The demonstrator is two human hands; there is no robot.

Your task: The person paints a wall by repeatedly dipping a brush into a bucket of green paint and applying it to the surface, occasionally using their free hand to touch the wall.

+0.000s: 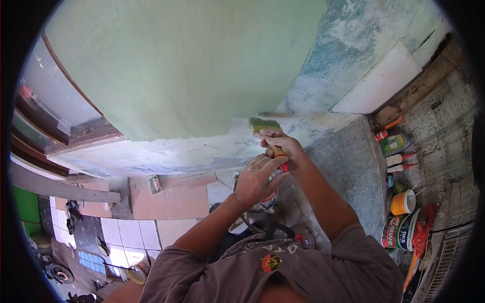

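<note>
A paintbrush [278, 151] with a wooden handle and a red end has its green-coated bristles against the wall, at the lower edge of the pale green paint [202, 65]. My right hand [284, 143] is closed around the brush near its bristles. Lower down, my left hand [255, 180] has its fingers and thumb about the red handle end, which shows between them. Below the green area runs a whitish, patchy strip of wall [166, 154]. Behind my left hand is a container [268, 203], mostly hidden.
A window frame [86, 135] borders the wall at left. At right stand bottles [395, 144], a yellow-orange cup [402, 202], a labelled paint bucket [401, 231] and a wire rack [444, 262]. A small box-like item [154, 185] lies on pinkish tiles [187, 199].
</note>
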